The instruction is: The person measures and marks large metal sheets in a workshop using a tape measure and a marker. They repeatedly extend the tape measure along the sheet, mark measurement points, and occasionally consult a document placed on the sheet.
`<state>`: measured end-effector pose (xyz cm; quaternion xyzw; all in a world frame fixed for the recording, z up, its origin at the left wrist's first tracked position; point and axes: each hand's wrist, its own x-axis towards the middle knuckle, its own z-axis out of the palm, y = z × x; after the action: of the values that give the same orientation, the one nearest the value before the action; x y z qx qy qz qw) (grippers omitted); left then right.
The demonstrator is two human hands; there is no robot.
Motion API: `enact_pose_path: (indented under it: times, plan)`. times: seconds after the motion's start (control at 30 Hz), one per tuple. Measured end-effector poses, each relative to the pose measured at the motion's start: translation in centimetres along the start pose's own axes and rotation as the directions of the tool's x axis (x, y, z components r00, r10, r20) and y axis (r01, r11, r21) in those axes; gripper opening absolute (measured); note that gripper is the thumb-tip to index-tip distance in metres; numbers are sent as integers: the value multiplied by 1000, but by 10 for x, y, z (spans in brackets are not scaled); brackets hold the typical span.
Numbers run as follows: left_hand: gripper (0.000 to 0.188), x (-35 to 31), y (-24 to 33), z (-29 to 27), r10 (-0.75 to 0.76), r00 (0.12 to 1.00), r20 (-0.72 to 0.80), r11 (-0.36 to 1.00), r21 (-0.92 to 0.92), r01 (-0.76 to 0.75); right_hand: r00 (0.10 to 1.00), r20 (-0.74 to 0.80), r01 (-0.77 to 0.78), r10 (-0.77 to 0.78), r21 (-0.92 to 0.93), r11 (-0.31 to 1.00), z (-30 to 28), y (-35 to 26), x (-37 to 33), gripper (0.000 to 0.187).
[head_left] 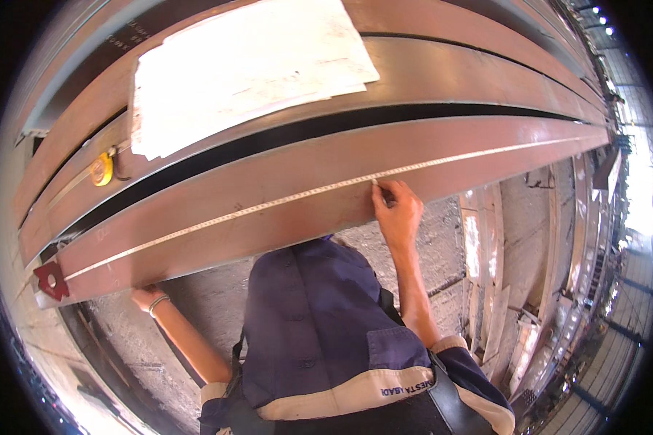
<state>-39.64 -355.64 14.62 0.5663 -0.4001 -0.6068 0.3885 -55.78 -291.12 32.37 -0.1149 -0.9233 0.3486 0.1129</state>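
Observation:
A long reddish-brown steel beam (283,177) runs across in front of me, with an extended measuring tape (268,205) lying lengthwise along its face. My right hand (400,210) is at the tape's near edge, thumb and forefinger pinched together. A small pale tip shows at those fingers, too small to name. Farther left, my left hand (147,296) holds the near edge of the beam, its fingertips partly hidden there. A dark red plate with a round hole (51,281) sits at the beam's left end, by the tape's end.
Behind a dark gap lie more steel beams (442,76). White paper sheets (247,69), overexposed, rest across them. A yellow tape measure case (101,169) sits to their left. Wooden planks (495,268) and metal pieces lie on the concrete floor (218,290) below, toward the right.

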Motion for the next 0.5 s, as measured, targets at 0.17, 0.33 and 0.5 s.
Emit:
enact_pose_path:
  times: [0.17, 0.33, 0.5]
  plan:
    - [36, -17, 4, 6, -6, 995, -102, 999, -36, 2, 1000, -6, 24, -24, -4, 1000, 0, -1, -1, 12]
    - [33, -41, 10, 21, -22, 987, -158, 999, -32, 17, 1000, -6, -7, 7, 6, 1000, -1, -1, -1, 12]
    - [36, -53, 14, 26, 126, 970, -207, 976, 204, -83, 999, -31, 8, -7, 5, 1000, 0, -2, -1, 13]
